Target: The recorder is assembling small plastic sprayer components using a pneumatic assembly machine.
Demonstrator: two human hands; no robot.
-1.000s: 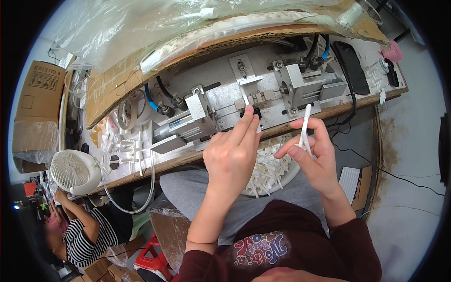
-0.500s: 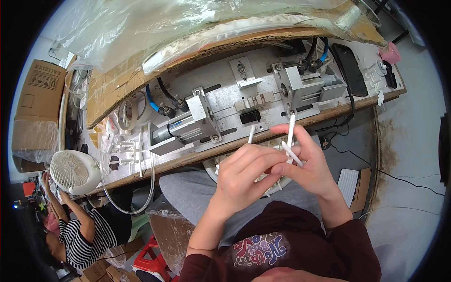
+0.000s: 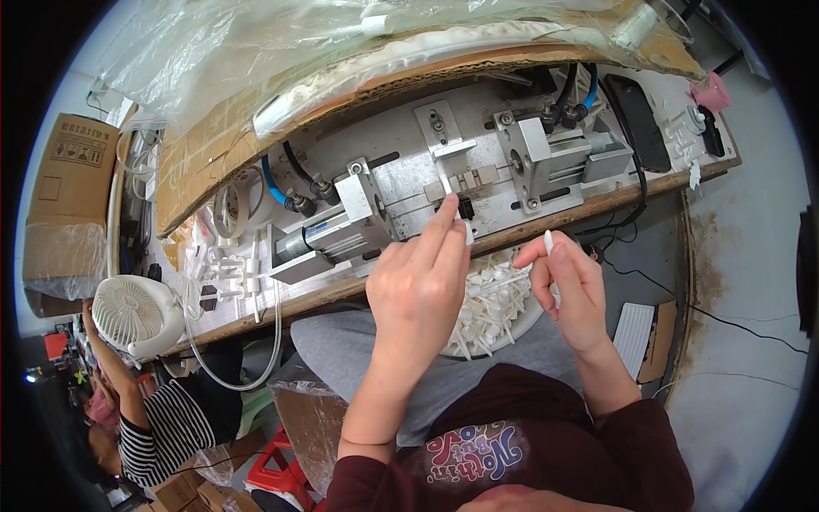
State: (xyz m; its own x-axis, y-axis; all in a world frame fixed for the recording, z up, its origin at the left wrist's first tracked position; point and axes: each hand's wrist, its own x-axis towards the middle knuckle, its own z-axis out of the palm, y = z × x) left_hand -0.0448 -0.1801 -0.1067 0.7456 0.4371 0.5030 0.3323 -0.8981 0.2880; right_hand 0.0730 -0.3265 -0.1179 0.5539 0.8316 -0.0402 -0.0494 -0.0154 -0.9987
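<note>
My left hand reaches over the table edge to the jig, its fingertips closed by the small black block. A white plastic stick shows at those fingers, and another white piece lies at the metal jig block just beyond. Part of what the left hand grips is hidden by its fingers. Nearer me, my right hand pinches a short white plastic stick between thumb and fingers. Between both hands, a round tub full of white plastic sticks rests by my lap.
Two metal air cylinders flank the jig on a metal plate. Cardboard and plastic film overhang the back. A phone lies at right; a white fan stands left. A co-worker in a striped top sits lower left.
My hands have parted. The left moved up to the jig, bringing a white stick there; the right drew back slightly right with a white stick. The tub of sticks is now more exposed.
</note>
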